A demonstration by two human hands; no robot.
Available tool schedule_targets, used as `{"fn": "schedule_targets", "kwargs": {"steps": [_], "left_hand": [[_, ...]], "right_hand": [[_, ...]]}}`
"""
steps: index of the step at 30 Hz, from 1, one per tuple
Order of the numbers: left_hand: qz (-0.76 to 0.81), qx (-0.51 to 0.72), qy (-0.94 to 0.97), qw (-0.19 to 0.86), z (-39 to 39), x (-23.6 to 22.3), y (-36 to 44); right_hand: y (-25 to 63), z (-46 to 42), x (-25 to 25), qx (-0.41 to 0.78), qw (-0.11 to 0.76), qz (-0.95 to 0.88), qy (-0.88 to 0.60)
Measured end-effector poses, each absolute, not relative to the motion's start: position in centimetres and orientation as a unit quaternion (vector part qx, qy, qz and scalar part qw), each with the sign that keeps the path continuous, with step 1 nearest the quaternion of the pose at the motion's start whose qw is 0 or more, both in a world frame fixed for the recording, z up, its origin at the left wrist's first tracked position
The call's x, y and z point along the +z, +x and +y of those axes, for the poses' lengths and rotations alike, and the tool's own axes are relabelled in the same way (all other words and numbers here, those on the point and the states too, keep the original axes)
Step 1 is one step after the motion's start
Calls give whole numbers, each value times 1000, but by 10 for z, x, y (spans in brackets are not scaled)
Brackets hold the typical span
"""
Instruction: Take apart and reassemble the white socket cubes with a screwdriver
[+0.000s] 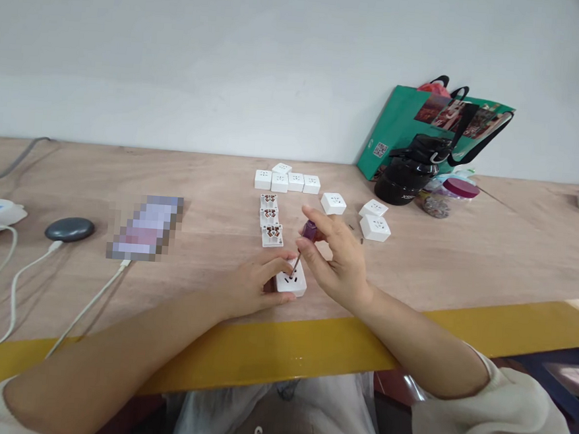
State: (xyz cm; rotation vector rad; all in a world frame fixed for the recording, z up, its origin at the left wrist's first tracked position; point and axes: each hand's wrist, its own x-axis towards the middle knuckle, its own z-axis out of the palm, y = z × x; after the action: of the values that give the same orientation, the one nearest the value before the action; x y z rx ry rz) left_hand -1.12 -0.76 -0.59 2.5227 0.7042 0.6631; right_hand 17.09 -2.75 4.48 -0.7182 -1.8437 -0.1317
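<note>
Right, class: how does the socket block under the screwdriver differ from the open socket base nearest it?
The socket block is closed, its white faceplate showing pin holes; the open socket base shows copper-coloured contacts. The block is gripped by the left hand, with the tip of the screwdriver at it; the base lies on the table, untouched. Both are square and white.
</note>
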Motion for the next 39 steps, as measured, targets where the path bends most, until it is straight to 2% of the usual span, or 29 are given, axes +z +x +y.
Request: {"fn": "schedule_targets", "kwargs": {"steps": [9,16,25,39], "left_hand": [[248,252,911,214,-6,-8,-11],[245,252,912,212,-6,-8,-10],[257,238,909,227,-7,-6,-11],[247,253,912,211,-6,-8,-10]], "right_hand": [[170,-31,39,63,583,-754,-297],[170,-30,39,93,573,-757,-300],[171,-27,42,-3,576,-764,-291],[173,-29,46,18,545,-785,-294]]}}
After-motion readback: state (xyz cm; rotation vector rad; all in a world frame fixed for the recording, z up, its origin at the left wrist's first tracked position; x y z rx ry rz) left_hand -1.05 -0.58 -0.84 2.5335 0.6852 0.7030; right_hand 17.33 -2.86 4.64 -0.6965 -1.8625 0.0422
